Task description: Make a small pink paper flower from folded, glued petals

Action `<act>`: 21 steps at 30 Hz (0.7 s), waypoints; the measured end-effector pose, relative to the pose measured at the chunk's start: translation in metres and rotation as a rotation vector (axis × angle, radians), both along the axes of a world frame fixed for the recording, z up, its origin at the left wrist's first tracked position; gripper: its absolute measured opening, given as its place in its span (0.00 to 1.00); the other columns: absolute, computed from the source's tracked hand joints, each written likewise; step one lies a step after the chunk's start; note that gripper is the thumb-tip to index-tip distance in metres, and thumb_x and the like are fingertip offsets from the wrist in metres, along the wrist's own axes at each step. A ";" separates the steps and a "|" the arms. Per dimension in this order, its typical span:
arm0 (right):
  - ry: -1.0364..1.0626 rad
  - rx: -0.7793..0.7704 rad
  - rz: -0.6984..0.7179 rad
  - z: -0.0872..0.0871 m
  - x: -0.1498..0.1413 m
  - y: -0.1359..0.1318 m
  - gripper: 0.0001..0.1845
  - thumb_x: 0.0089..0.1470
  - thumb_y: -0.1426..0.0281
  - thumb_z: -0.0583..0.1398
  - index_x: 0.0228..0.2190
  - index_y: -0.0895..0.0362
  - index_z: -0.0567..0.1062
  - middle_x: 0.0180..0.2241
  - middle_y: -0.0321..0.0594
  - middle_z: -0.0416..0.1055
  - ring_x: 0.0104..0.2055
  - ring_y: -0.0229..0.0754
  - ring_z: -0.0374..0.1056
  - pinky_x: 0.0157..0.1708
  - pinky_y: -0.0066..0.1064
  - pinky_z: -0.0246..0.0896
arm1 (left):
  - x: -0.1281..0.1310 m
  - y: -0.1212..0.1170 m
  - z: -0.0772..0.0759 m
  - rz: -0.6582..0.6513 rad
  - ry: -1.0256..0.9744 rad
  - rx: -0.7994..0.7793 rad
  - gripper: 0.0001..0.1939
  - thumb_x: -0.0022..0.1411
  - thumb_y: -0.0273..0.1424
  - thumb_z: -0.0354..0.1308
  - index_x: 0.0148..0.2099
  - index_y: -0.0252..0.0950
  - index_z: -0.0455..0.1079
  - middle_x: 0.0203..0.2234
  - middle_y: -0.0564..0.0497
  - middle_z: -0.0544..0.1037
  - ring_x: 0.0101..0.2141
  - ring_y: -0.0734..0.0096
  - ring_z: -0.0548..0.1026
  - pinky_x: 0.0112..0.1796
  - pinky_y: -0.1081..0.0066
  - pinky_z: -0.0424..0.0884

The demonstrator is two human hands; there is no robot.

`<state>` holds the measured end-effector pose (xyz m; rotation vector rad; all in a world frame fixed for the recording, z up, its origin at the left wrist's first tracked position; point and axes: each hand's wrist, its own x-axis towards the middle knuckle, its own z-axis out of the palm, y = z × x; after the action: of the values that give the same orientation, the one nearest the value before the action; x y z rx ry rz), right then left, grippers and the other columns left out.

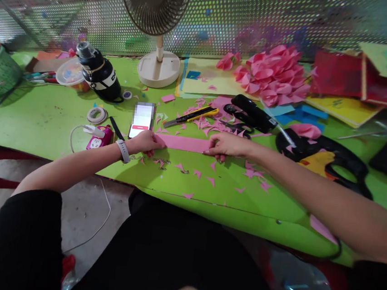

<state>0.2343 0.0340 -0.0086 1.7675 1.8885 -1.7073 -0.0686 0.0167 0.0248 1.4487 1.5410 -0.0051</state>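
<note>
A long strip of pink paper [185, 143] stretches level between my two hands, just over the green table. My left hand [145, 142] pinches its left end, and my right hand [223, 146] grips the right end between thumb and fingers. Behind the strip lies a yellow and black box cutter [191, 117], with black-handled scissors [238, 122] to its right among pink paper scraps. A phone with a lit screen [141, 121] rests beyond my left hand. More small pink scraps [180, 167] are scattered on the near side.
A white fan [158, 68] and a black bottle [101, 74] stand at the back. Pink paper flowers [275, 75] are piled at back right. A black and orange glue gun [322, 159] lies under my right forearm. A pink power socket [100, 138] and tape roll [97, 115] sit left.
</note>
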 end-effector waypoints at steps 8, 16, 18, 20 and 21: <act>0.008 0.006 -0.001 0.003 -0.001 -0.004 0.20 0.45 0.61 0.74 0.28 0.57 0.70 0.20 0.36 0.74 0.22 0.39 0.73 0.21 0.27 0.66 | -0.023 -0.013 0.001 -0.087 0.068 0.164 0.15 0.61 0.40 0.63 0.31 0.33 0.70 0.17 0.52 0.74 0.19 0.75 0.72 0.23 0.75 0.65; 0.055 0.005 0.010 -0.004 0.002 -0.007 0.27 0.42 0.52 0.73 0.27 0.56 0.68 0.19 0.35 0.73 0.19 0.38 0.71 0.20 0.27 0.65 | -0.055 -0.028 0.001 -0.329 0.381 0.558 0.21 0.64 0.46 0.56 0.27 0.35 0.70 0.20 0.51 0.73 0.21 0.75 0.64 0.26 0.73 0.51; 0.066 -0.003 0.004 -0.009 0.004 -0.006 0.28 0.41 0.50 0.73 0.27 0.56 0.68 0.19 0.35 0.74 0.19 0.38 0.71 0.20 0.28 0.65 | -0.054 -0.023 0.000 -0.312 0.375 0.571 0.22 0.65 0.48 0.54 0.28 0.35 0.71 0.22 0.50 0.74 0.22 0.74 0.65 0.26 0.72 0.52; 0.080 -0.003 -0.004 -0.013 0.006 -0.006 0.29 0.40 0.48 0.72 0.28 0.56 0.68 0.19 0.34 0.73 0.20 0.38 0.71 0.19 0.28 0.64 | -0.050 -0.014 -0.002 -0.290 0.348 0.593 0.22 0.65 0.48 0.54 0.29 0.35 0.71 0.23 0.49 0.75 0.23 0.74 0.66 0.26 0.72 0.52; 0.086 0.000 -0.005 -0.015 0.007 -0.006 0.29 0.40 0.48 0.72 0.29 0.56 0.68 0.19 0.34 0.73 0.20 0.38 0.71 0.19 0.28 0.64 | -0.048 -0.008 -0.002 -0.276 0.340 0.601 0.22 0.65 0.48 0.54 0.29 0.35 0.71 0.23 0.49 0.75 0.23 0.74 0.66 0.26 0.72 0.52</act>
<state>0.2415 0.0281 -0.0233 1.7268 1.9185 -1.8128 -0.1170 0.0088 0.0224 2.2236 1.6785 0.0544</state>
